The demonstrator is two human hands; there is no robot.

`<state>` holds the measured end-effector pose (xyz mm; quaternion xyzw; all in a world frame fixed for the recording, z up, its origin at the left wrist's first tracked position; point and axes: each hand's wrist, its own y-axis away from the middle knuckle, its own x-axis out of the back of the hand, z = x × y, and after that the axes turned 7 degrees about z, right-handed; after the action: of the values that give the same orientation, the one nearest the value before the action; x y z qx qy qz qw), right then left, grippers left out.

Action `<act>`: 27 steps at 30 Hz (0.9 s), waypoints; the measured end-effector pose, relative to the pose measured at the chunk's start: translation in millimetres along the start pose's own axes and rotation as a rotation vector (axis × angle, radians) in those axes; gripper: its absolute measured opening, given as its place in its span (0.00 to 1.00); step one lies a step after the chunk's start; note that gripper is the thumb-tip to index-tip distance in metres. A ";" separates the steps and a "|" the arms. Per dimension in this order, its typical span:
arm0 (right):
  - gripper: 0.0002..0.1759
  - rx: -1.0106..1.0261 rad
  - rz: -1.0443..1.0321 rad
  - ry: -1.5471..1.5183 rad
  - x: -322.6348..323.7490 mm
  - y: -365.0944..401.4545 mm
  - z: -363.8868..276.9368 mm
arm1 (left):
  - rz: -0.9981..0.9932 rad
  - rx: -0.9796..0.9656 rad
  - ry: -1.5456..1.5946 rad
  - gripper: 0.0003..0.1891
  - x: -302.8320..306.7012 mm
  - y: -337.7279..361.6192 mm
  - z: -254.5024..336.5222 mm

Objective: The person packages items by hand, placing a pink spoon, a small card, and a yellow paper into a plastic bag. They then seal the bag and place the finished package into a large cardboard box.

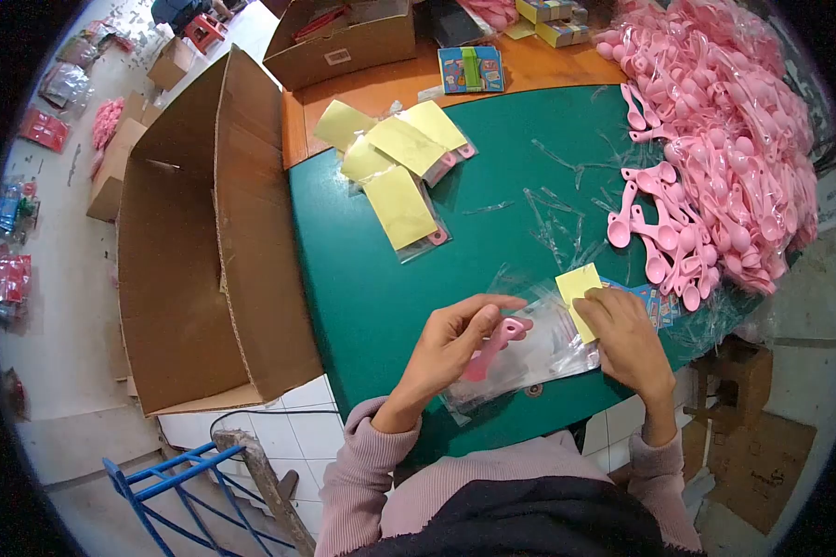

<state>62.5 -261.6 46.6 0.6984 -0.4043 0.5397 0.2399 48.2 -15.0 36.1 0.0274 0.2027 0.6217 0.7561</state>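
Near the front edge of the green tabletop (492, 232), my left hand (446, 348) is closed around a pink measuring spoon (492, 351), its holed handle end pointing up. My right hand (627, 339) pinches a yellow card (578, 295) above a stack of clear plastic bags (539, 353). Blue printed cards (664, 306) lie partly hidden beyond that hand. Loose pink spoons (664, 237) lie to the right. At the back left are several clear packets with yellow cards (401, 209), pink handle ends showing in some.
A large open cardboard box (269, 251) stands along the table's left side. Bagged pink spoons (743, 139) are heaped at the right. Clear plastic strips (553, 227) litter the middle. Another carton (344, 51) sits at the back; a blue metal frame (181, 478) is at lower left.
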 end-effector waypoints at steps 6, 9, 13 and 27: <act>0.11 -0.038 0.379 -0.081 9.0 -0.2 2.5 | -0.009 -0.027 -0.044 0.16 2.4 0.2 -0.4; 0.09 -0.545 0.507 -0.615 31.3 -5.8 -17.2 | -0.046 -0.062 -0.083 0.15 -0.6 -1.2 -7.5; 0.11 -0.431 0.487 -0.823 36.2 -16.2 -30.6 | -0.066 -0.039 -0.196 0.14 -8.6 -0.4 0.3; 0.08 -0.302 0.142 -0.635 60.9 -25.4 -31.4 | -0.054 -0.221 -0.312 0.14 -6.2 -5.1 -12.4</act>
<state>71.4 -241.8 116.4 0.7582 -0.5812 0.2453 0.1647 47.8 -24.6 24.9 0.0349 0.0143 0.6076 0.7933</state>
